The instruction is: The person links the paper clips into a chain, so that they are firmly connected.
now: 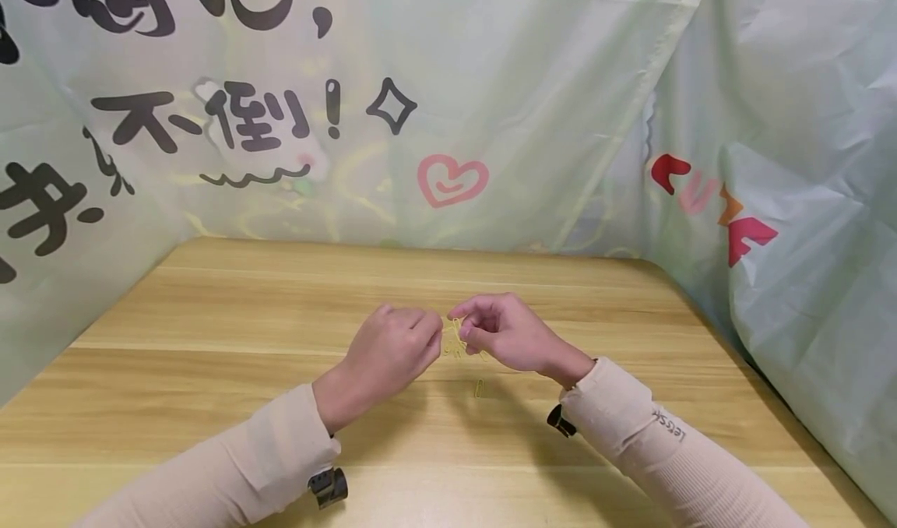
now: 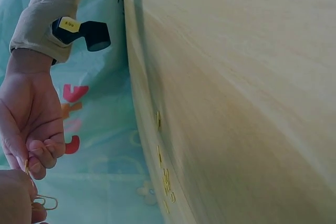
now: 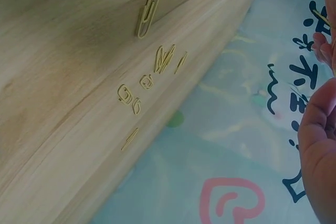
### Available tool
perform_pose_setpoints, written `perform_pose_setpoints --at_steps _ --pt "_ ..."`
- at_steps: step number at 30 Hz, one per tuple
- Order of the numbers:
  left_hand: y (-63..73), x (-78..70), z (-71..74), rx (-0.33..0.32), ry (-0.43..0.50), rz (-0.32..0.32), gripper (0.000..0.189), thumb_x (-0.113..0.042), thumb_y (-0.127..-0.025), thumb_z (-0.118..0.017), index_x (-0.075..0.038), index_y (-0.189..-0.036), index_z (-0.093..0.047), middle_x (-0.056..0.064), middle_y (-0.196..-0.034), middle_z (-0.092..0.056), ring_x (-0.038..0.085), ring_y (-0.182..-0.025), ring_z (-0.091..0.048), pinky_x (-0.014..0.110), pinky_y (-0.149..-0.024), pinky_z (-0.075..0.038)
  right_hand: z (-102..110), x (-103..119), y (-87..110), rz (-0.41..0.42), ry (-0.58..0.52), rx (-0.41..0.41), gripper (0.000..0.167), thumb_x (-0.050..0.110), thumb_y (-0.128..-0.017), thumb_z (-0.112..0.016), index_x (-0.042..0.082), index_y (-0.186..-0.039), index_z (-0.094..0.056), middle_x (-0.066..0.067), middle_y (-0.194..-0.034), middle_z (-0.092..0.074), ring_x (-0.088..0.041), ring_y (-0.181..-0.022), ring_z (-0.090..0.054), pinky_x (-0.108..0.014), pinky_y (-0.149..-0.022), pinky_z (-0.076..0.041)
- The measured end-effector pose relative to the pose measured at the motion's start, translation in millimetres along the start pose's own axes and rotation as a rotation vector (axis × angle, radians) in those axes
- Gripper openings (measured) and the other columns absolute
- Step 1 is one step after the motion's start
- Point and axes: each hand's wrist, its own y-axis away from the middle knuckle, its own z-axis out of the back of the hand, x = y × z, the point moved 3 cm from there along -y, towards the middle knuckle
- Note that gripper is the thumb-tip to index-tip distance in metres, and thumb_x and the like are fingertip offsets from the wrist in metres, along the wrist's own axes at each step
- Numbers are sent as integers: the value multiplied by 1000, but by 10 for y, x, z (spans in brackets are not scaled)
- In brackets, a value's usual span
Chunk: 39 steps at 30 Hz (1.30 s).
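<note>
Both hands are raised above the wooden table (image 1: 280,403), their fingertips almost meeting. My right hand (image 1: 515,333) pinches a yellow paper clip (image 1: 456,327) between thumb and fingers. In the left wrist view, a looped paper clip (image 2: 48,202) sticks out from the fingers of my left hand (image 1: 395,345), which pinches it. Whether the two clips are linked is hidden by the fingers. Below the hands, one loose paper clip (image 3: 149,11) lies apart on the table. Several other clips, among them a small cluster (image 3: 164,59), are scattered beyond it.
A printed cloth (image 1: 546,107) hangs behind the table and along its sides, close to the edges. Each sleeve carries a small black device at the wrist, such as the left one (image 1: 328,487) and the right one (image 1: 561,420).
</note>
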Motion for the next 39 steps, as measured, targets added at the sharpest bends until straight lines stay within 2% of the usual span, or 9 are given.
perform_pose_setpoints --at_steps 8,15,20,25,30,35,39 --pt "0 0 -1 3 -5 25 17 0 -79 -63 -10 -67 -55 -7 -53 -41 6 -44 -35 23 -46 -30 1 2 -2 -19 3 -7 24 -3 -92 -53 -11 -113 -60 -8 -80 -62 -22 -69 -63 -51 -73 -54" --pt "-5 -23 -1 -19 -36 -2 18 0 -76 -63 -10 -66 -53 -6 -52 -40 6 -44 -33 22 -45 -27 6 -11 1 -38 39 -14 24 -1 -92 -54 -9 -113 -61 -15 -81 -63 -25 -67 -63 -40 -67 -55" --pt "-3 -37 -8 -28 -55 -17 16 -1 -76 -64 -9 -67 -54 -5 -53 -42 7 -43 -35 23 -45 -28 5 -6 -12 -35 53 -25 25 -2 -89 -53 -9 -112 -63 -16 -80 -64 -25 -65 -62 -30 -59 -50" --pt "-3 -41 -2 -20 -50 5 16 0 -77 -64 -9 -67 -54 -6 -53 -43 7 -43 -37 23 -46 -30 4 -14 -19 -32 59 -22 26 -2 -88 -53 -9 -111 -63 -15 -78 -64 -22 -62 -61 -32 -58 -51" --pt "-17 -51 14 -28 -64 1 17 1 -75 -64 -10 -67 -53 -7 -53 -42 6 -43 -37 23 -46 -30 9 -15 -20 -30 67 -21 26 -1 -88 -52 -8 -110 -64 -14 -78 -64 -23 -62 -61 -35 -59 -51" --pt "-24 -66 14 -34 -102 -27 21 1 -74 -64 -10 -65 -49 -6 -53 -39 7 -43 -34 24 -46 -28 15 0 -18 -37 64 -28 25 0 -88 -53 -6 -109 -65 -10 -75 -64 -23 -62 -61 -31 -58 -50" --pt "-18 -74 4 -38 -125 -66 26 2 -72 -65 -11 -63 -45 -6 -54 -36 7 -42 -30 23 -46 -27 22 -2 -22 -41 59 -35 25 0 -87 -53 -7 -108 -65 -13 -75 -64 -20 -61 -61 -30 -59 -49"
